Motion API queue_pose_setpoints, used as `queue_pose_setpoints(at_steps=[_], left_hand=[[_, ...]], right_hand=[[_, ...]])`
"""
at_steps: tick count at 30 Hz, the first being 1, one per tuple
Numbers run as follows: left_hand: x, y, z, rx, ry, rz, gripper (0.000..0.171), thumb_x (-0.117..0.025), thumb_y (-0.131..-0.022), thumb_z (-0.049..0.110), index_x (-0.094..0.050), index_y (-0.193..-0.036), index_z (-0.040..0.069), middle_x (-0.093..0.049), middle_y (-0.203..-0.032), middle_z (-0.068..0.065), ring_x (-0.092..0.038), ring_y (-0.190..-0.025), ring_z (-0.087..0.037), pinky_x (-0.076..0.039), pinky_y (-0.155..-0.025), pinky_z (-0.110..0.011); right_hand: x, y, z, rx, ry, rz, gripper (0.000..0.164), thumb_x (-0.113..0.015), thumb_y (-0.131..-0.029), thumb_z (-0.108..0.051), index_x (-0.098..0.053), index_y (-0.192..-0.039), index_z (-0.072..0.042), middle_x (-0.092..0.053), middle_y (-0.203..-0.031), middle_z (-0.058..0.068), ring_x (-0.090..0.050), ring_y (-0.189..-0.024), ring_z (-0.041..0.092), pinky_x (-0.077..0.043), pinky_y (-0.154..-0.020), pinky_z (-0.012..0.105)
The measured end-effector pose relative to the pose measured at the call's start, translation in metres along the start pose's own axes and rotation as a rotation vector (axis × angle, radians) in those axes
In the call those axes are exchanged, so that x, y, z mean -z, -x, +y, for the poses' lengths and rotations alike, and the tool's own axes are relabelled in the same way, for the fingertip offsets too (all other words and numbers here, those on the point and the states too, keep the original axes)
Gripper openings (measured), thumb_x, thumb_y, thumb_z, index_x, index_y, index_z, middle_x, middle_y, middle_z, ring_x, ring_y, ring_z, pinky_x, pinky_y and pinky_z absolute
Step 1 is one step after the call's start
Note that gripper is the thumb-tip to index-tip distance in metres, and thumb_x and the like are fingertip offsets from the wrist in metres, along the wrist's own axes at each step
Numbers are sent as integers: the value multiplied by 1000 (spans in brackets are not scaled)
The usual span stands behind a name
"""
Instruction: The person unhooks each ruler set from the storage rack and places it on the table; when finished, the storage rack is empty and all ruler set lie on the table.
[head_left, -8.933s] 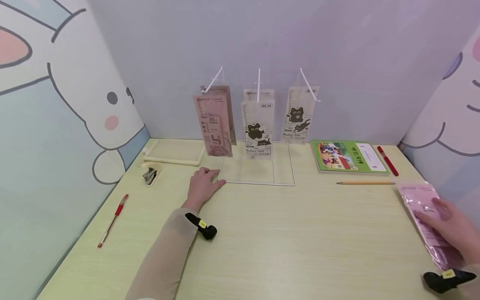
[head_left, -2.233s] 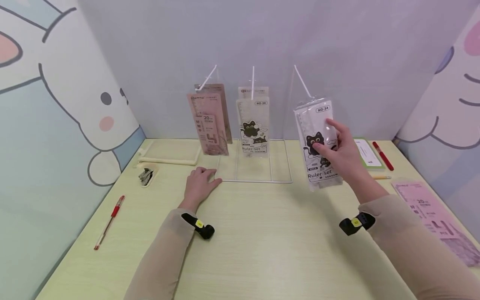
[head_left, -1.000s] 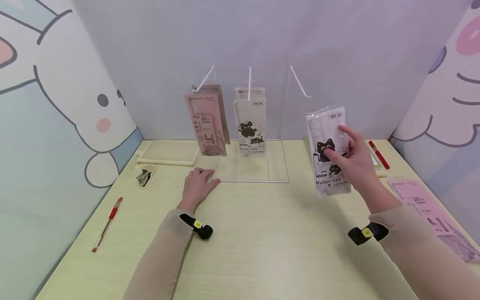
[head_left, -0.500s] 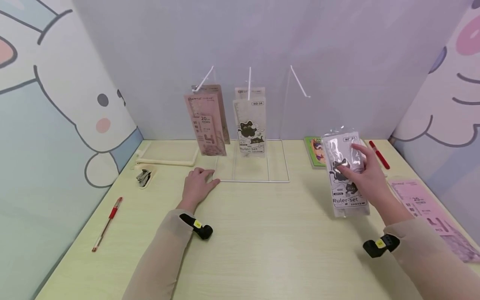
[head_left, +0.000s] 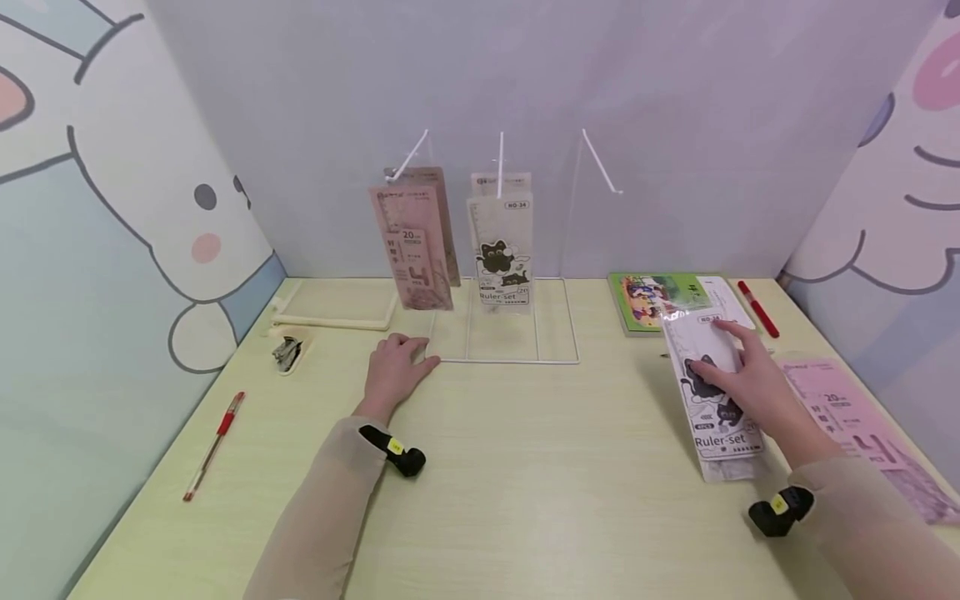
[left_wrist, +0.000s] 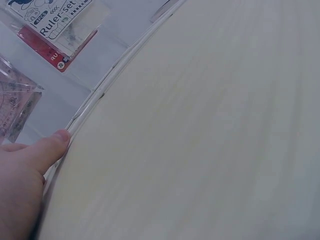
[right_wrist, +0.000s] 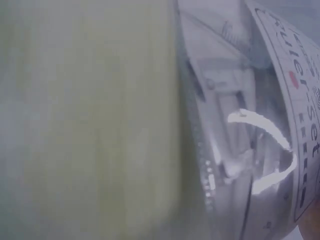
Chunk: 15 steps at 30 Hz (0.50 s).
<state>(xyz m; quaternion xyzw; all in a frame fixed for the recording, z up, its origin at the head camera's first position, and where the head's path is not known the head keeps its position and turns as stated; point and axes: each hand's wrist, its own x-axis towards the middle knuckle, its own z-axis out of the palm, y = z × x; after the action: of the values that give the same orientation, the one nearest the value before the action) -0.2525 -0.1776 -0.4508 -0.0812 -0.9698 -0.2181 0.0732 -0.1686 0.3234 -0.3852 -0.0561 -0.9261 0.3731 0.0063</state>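
My right hand (head_left: 765,400) pinches a clear packaged ruler set (head_left: 720,425) with black cats on its card, thumb in front. It is tilted low over the table's right side; in the right wrist view the packet's clear lower end (right_wrist: 230,150) shows close up. My left hand (head_left: 392,375) holds the front left corner of a white wire display rack (head_left: 510,362), thumb against the front wire. Pink ruler sets (head_left: 412,250) hang on the rack's left hook, cat ruler sets (head_left: 501,250) on the middle one. The right hook (head_left: 600,162) is bare.
A pink ruler set (head_left: 855,408) lies at the table's right edge, beyond my right hand. Behind are a green book (head_left: 660,300) and a red marker (head_left: 759,308). A red pen (head_left: 213,446) and a mesh pouch (head_left: 337,304) lie at left.
The pink ruler set was laid on the right of the table. My right hand took the cat ruler set off the right hook, then moved it right and down. My left hand stayed put.
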Motion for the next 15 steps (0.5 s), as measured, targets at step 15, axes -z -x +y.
queue_pose_setpoints(at_steps=[15], left_hand=[[0,0,0,-5,-2,2,51,-59,-88,50,-62,-124,14,-51,-120,-17,-45,-106,-34,-34,-90,-50]], right_hand=[[7,11,31,7,77,-58,93,-58,-85,-56,-7,-152,-18,-9,-146,37,-20,-124,61,-25,-87,72]])
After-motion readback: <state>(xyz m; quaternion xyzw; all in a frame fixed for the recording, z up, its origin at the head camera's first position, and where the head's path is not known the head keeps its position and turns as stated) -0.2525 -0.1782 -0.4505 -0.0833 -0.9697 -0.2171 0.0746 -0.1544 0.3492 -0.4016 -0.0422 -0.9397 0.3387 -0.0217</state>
